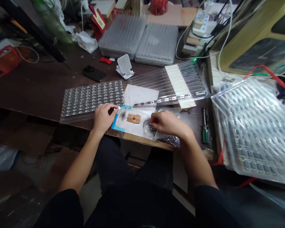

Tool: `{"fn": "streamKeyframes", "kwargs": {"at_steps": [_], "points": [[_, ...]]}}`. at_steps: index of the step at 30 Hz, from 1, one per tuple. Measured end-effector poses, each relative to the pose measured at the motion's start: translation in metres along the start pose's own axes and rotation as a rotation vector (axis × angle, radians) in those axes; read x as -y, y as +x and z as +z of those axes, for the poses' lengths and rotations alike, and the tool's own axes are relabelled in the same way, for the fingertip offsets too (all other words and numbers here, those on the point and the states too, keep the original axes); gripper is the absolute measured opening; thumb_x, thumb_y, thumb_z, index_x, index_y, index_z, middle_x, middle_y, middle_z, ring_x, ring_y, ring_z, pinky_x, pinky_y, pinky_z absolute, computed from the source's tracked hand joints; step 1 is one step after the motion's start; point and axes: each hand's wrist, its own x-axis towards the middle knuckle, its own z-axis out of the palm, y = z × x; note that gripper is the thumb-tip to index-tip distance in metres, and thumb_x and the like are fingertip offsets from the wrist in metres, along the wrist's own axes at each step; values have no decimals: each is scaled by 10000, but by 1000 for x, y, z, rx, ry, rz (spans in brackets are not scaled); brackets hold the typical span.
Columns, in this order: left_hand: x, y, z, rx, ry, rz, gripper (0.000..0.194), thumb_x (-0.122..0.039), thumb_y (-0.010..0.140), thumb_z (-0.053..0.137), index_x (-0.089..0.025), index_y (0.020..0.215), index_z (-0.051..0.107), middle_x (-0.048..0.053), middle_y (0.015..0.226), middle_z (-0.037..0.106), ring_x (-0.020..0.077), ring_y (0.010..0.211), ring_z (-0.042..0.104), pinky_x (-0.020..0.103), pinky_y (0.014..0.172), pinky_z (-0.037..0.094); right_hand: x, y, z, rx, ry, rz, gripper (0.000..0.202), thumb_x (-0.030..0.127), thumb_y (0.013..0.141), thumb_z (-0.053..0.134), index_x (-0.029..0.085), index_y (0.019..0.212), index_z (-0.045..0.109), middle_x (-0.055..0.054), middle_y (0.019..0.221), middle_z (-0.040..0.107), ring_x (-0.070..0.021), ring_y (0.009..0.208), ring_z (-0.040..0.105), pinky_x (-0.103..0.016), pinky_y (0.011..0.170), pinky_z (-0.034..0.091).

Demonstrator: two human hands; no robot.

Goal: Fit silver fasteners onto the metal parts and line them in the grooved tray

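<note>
My left hand (105, 117) is closed in a pinch above the blue edge of the work mat, with a small shiny piece (119, 108) at its fingertips, too small to name surely. Just left of it lies a clear tray filled with rows of metal connectors (92, 95). My right hand (167, 123) dips its pinched fingers into an open plastic bag of small dark metal parts (153, 128); what they grip is hidden. Between the hands, a small wooden block (133, 118) with a dark fitting in its middle rests on a white sheet (142, 129).
Another clear tray (152, 79) with one row of connectors lies behind the hands. Stacked trays (156, 44) stand at the back, and more (256, 133) at the right. A green-handled screwdriver (205, 128), a phone (94, 73) and a white stand (124, 66) are on the table.
</note>
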Motion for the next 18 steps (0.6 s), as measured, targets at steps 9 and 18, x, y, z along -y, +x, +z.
{"fn": "streamKeyframes", "kwargs": {"at_steps": [9, 18], "points": [[8, 5, -15, -21, 103, 59, 113, -300, 908, 660, -251, 940, 757, 75, 1000, 665, 289, 1008, 589, 452, 938, 456, -5, 0, 1, 7, -28, -17, 229, 74, 811, 590, 181, 848, 790, -60, 804, 765, -191, 720, 640, -313, 679, 387], [-50, 39, 36, 155, -83, 176, 58, -226, 884, 714, -225, 935, 742, 58, 1062, 721, 271, 1018, 598, 419, 939, 456, 1, 11, 11, -149, 54, -104, 290, 89, 941, 520, 131, 1069, 776, -128, 1015, 728, -211, 912, 665, -329, 852, 481]]}}
